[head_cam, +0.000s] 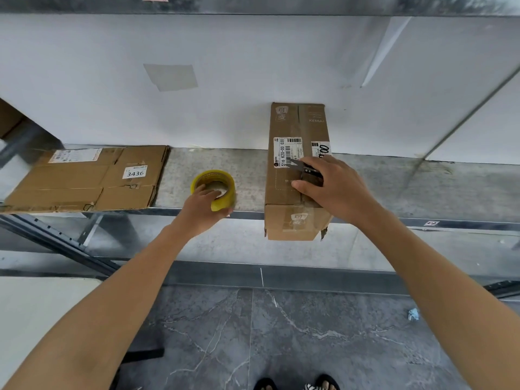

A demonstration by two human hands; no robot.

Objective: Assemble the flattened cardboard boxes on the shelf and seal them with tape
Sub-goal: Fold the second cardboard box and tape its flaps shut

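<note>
Fingers of left hand hook tape roll; right hand grips snips atop box

Occlusions and cut-offs, head view.
Right hand covers most of the small dark cutting tool held on the upright-folded brown cardboard box; only a grey blade tip shows, type unclear. Left hand hides the near rim of the yellow tape roll. Flattened brown cardboard sheet runs off the left edge. Small print on the white shipping label is unreadable. Sandalled feet are cut by the bottom edge.
</note>
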